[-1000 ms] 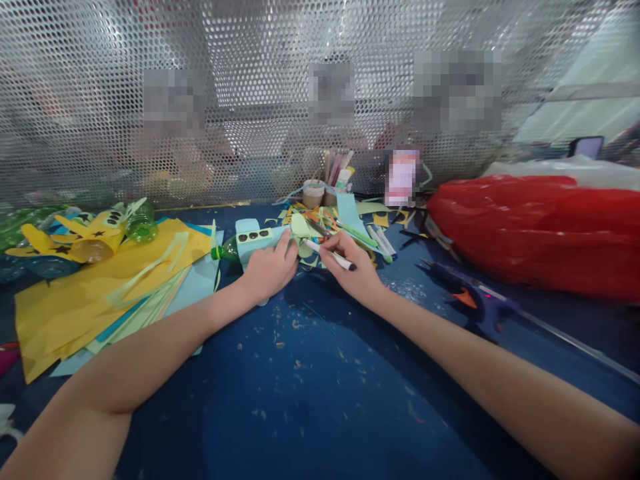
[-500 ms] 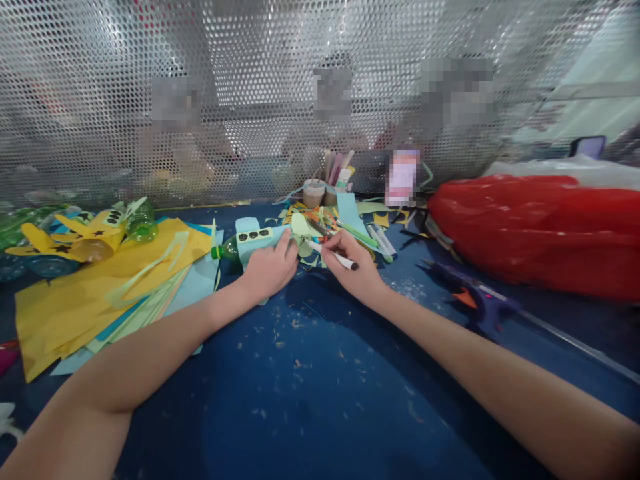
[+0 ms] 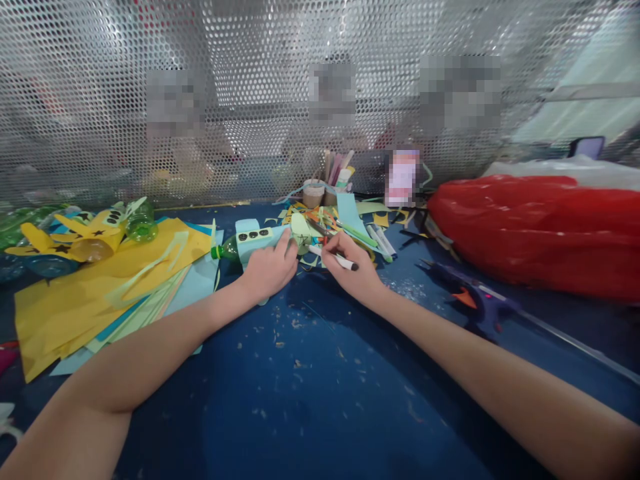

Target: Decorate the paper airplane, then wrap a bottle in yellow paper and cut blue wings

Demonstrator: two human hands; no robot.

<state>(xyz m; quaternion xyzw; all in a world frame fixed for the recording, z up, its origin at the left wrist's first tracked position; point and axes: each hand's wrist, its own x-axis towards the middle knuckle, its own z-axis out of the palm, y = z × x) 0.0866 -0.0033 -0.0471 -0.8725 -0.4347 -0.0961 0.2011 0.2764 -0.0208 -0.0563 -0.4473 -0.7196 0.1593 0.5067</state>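
A green plastic bottle [image 3: 229,249] lies on its side, capped end to the left, wrapped in light blue paper with three black ovals on a pale strip. Wrapped over it from the near side, my left hand [image 3: 270,269] grips its right part. A pale green paper piece [image 3: 301,228] with a dark star outline sits at the bottle's right end. In my right hand [image 3: 353,265] is a white marker [image 3: 345,261] with a black end, its tip close to the star. My right fingertips are pinched around the marker.
Yellow paper sheets [image 3: 75,300] and a yellow paper-covered bottle [image 3: 95,240] lie left. Paper scraps, markers [image 3: 383,240] and cups of sticks [image 3: 314,192] are behind my hands. On the right are a glue gun [image 3: 483,300] and a red plastic bag [image 3: 540,233]. Perforated metal [image 3: 260,87] stands behind.
The marker has shifted slightly right, off the drawn star, whose outline now shows more clearly. My left hand and the bottle stay where they were.
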